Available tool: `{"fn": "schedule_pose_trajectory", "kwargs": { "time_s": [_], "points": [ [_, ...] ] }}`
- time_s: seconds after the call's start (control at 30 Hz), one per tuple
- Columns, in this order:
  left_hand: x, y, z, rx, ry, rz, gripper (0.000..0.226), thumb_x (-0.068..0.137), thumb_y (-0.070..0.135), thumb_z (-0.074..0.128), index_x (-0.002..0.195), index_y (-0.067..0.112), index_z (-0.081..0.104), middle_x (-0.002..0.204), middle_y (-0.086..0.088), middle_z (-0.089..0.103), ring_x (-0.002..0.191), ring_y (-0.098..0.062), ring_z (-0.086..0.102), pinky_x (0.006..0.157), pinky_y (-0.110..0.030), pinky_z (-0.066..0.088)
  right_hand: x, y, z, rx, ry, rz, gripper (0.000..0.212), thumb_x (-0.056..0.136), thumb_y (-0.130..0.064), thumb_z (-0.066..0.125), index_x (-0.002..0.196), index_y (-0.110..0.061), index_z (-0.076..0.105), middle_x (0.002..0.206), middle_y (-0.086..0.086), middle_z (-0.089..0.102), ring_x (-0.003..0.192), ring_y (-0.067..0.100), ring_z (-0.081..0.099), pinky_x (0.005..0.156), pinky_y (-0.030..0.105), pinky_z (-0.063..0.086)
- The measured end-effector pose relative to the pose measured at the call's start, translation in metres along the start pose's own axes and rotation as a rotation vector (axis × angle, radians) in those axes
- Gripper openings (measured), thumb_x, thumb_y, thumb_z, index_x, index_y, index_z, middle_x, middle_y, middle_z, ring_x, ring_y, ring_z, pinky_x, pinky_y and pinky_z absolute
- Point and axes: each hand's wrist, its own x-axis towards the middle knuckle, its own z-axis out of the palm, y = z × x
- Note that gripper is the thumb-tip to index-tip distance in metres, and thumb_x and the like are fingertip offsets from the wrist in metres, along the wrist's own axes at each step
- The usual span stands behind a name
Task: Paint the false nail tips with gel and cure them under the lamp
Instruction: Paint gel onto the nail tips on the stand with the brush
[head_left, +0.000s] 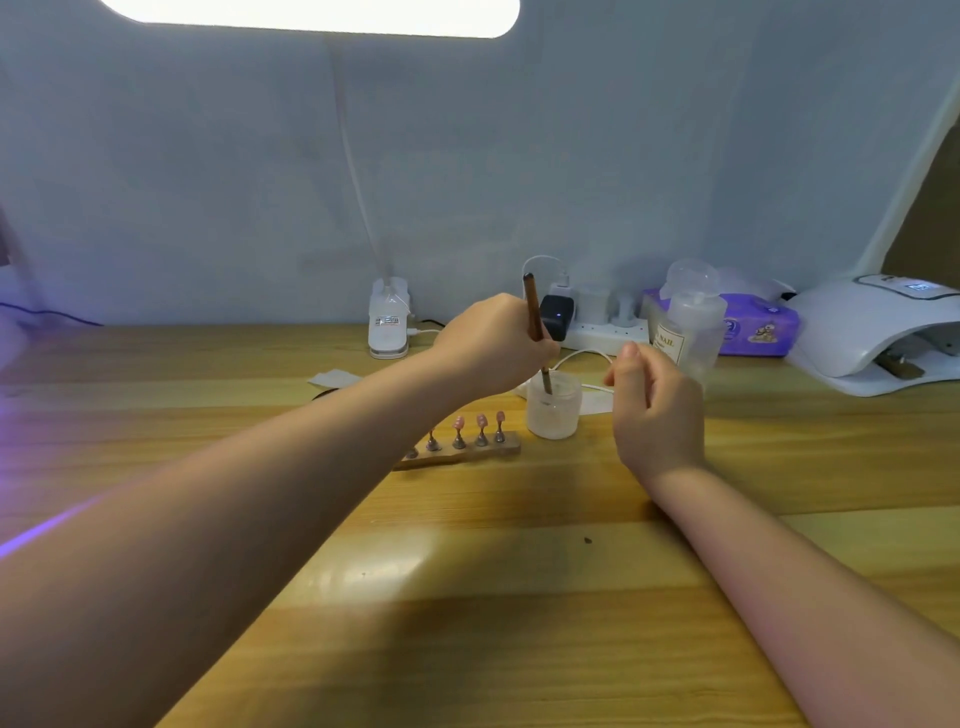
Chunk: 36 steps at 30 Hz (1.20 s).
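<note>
My left hand (493, 345) grips a brown brush (533, 312) upright, its tip dipped into a small frosted jar (554, 408). Just left of the jar a wooden holder (462, 453) carries pink nail tips (480, 422) on little stands; my left forearm covers its left end. My right hand (655, 410) hovers to the right of the jar, fingers loosely curled, thumb up, holding nothing that I can see. The white curing lamp (878, 330) stands at the far right edge of the table.
A clip-on desk lamp base (388, 325) stands at the back, beside a power strip (602, 332) with a black charger (557, 317). A clear pump bottle (688, 325) and a purple wipes pack (758, 325) sit behind my right hand. White paper scraps (332, 378) lie mid-table.
</note>
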Motion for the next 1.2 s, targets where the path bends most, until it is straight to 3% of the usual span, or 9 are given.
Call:
{"fn": "schedule_pose_trajectory", "kwargs": {
  "time_s": [0.23, 0.47, 0.7, 0.83, 1.03, 1.2],
  "points": [
    [0.005, -0.003, 0.008, 0.004, -0.030, 0.004, 0.020, 0.094, 0.030, 0.060, 0.098, 0.014, 0.071, 0.086, -0.002, 0.066, 0.077, -0.015, 0.060, 0.072, -0.032, 0.053, 0.001, 0.005, 0.004, 0.003, -0.004, 0.046, 0.047, 0.092, -0.039, 0.030, 0.082, -0.001, 0.055, 0.063, 0.012, 0.053, 0.064, 0.029, 0.050, 0.061, 0.047, 0.044],
    [0.004, -0.003, 0.008, 0.003, -0.034, -0.015, 0.019, 0.093, 0.029, 0.060, 0.093, 0.013, 0.071, 0.086, -0.005, 0.068, 0.083, -0.022, 0.065, 0.079, -0.041, 0.057, 0.001, 0.006, 0.006, -0.015, -0.026, 0.039, 0.045, 0.091, -0.041, 0.030, 0.085, -0.005, 0.057, 0.062, 0.005, 0.054, 0.063, 0.027, 0.052, 0.060, 0.044, 0.045],
    [0.000, -0.005, -0.004, -0.138, 0.138, 0.014, 0.020, 0.094, 0.030, 0.059, 0.083, 0.017, 0.068, 0.083, -0.001, 0.069, 0.083, -0.022, 0.066, 0.077, -0.039, 0.056, 0.002, 0.011, 0.007, -0.025, -0.020, 0.067, 0.041, 0.098, -0.039, 0.033, 0.085, -0.007, 0.055, 0.064, 0.005, 0.054, 0.063, 0.023, 0.051, 0.060, 0.042, 0.044],
    [-0.003, -0.006, -0.007, -0.130, 0.268, 0.039, 0.027, 0.094, 0.029, 0.056, 0.087, 0.008, 0.071, 0.083, -0.006, 0.069, 0.081, -0.026, 0.064, 0.077, -0.046, 0.056, 0.003, 0.014, 0.008, -0.022, -0.011, 0.090, 0.040, 0.099, -0.038, 0.034, 0.085, -0.007, 0.055, 0.063, 0.003, 0.053, 0.064, 0.023, 0.051, 0.061, 0.042, 0.043],
    [-0.007, -0.003, 0.000, -0.106, 0.183, 0.038, 0.025, 0.096, 0.027, 0.056, 0.090, 0.008, 0.071, 0.084, -0.006, 0.070, 0.082, -0.024, 0.066, 0.080, -0.044, 0.056, 0.002, 0.013, 0.009, -0.047, -0.021, 0.088, 0.034, 0.101, -0.032, 0.037, 0.087, -0.006, 0.056, 0.063, 0.000, 0.053, 0.065, 0.024, 0.052, 0.062, 0.042, 0.043],
    [-0.006, -0.001, 0.000, -0.200, 0.288, 0.028, 0.026, 0.096, 0.025, 0.055, 0.089, 0.004, 0.070, 0.083, -0.008, 0.069, 0.081, -0.025, 0.064, 0.078, -0.045, 0.056, 0.001, 0.011, 0.009, -0.039, -0.016, 0.086, 0.038, 0.100, -0.035, 0.037, 0.088, -0.006, 0.057, 0.063, 0.000, 0.053, 0.064, 0.024, 0.051, 0.062, 0.040, 0.043]
  ]
}}
